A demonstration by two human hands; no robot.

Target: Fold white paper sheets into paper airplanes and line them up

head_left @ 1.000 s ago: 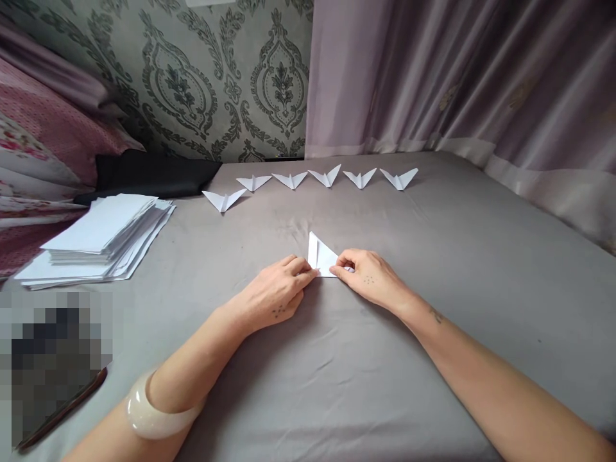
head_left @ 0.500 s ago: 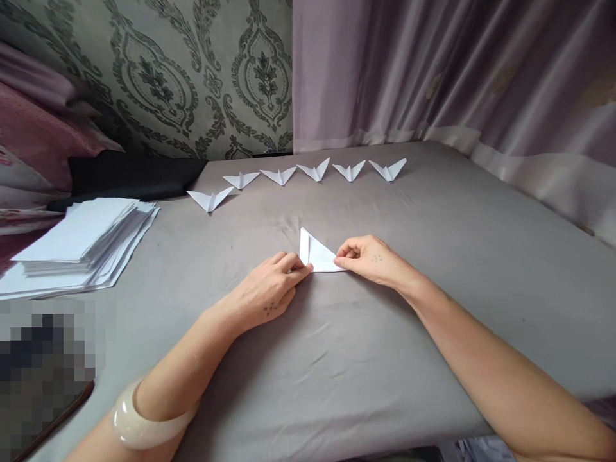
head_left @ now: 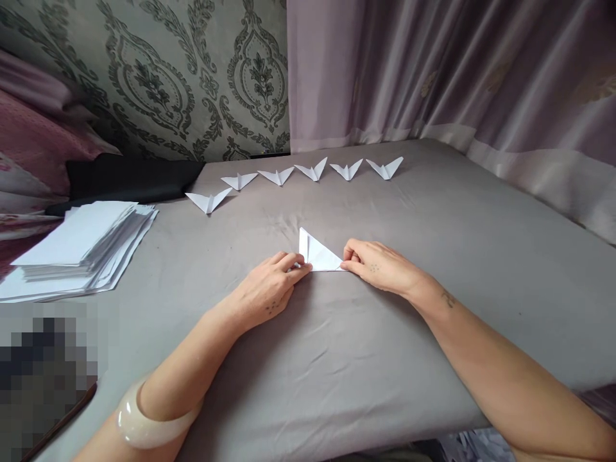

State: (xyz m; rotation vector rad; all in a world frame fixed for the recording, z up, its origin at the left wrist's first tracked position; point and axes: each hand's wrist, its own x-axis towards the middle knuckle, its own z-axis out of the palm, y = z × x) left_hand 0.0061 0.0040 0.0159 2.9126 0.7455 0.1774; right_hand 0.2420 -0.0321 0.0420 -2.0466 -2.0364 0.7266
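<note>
A grey sheet (head_left: 337, 359) covers the whole work surface in front of you. Behind it hang a mauve curtain (head_left: 433, 70) on the right and patterned grey-green wallpaper (head_left: 158, 70) on the left; no writing is readable on either. At the left edge lies a loose stack of white paper (head_left: 81, 247), sheets fanned and blank on top. Along the far side, six folded paper planes (head_left: 312, 171) sit in a row, each apart from the next, the leftmost one set a little nearer to you.

Your left wrist carries a pale bangle (head_left: 144, 417). Your left hand (head_left: 269, 289) lies knuckles-up on the sheet, fingertips pressing the left corner of the folded triangle of paper (head_left: 320, 256). Your right hand (head_left: 380, 268) has its fingers curled, pinching the triangle's right corner. The triangle lies flat near the middle of the sheet, between both hands, with no print on it.
</note>
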